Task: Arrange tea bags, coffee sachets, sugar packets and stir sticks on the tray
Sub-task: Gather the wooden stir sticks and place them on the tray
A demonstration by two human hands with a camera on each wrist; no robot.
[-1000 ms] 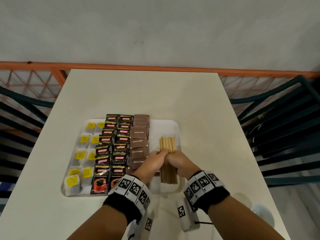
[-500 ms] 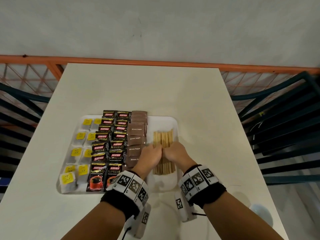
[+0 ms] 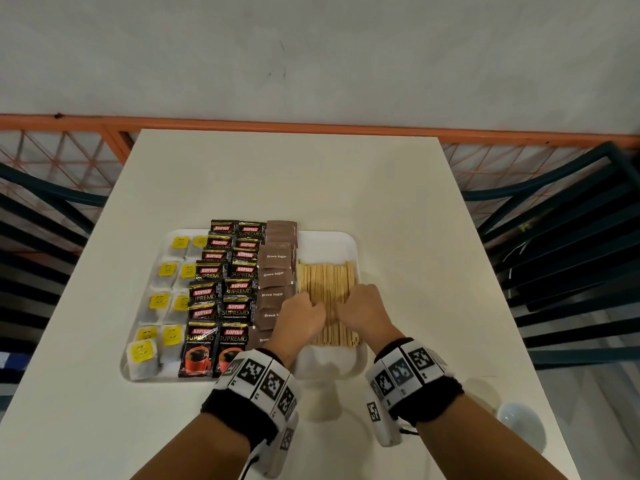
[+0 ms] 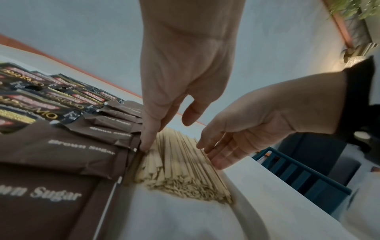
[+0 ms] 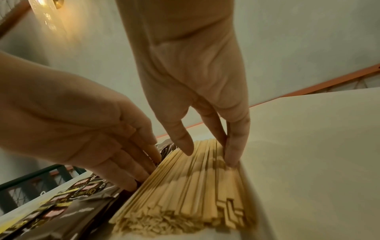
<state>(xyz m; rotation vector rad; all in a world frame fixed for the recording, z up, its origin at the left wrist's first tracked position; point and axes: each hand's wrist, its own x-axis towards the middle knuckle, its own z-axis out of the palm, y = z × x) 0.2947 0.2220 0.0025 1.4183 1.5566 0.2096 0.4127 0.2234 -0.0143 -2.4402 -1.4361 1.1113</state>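
The pale wooden stir sticks, a tight bundle a second ago, now lie fanned into a flat row on the white rectangular tray, just right of the brown sugar packets. The left hand and right hand flank the row, straight fingers touching its edges, gripping nothing. With every group on the desk's tray, only squaring up seems left.
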